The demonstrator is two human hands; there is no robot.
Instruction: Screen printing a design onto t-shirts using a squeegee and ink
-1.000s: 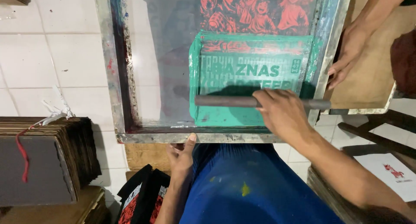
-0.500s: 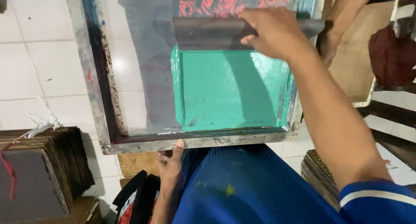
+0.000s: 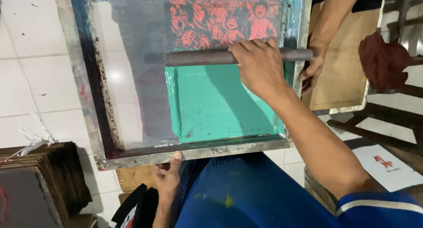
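Head view: right hand (image 3: 260,67) grips squeegee (image 3: 229,57); left hand (image 3: 167,173) apparently steadies frame's near edge (image 3: 194,153).

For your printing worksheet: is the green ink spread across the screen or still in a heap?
Spread. The green ink covers the screen evenly below the squeegee under the right hand.

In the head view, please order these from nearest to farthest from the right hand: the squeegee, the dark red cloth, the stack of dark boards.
1. squeegee: gripped by the right hand.
2. dark red cloth: far right.
3. stack of dark boards: lower left corner.
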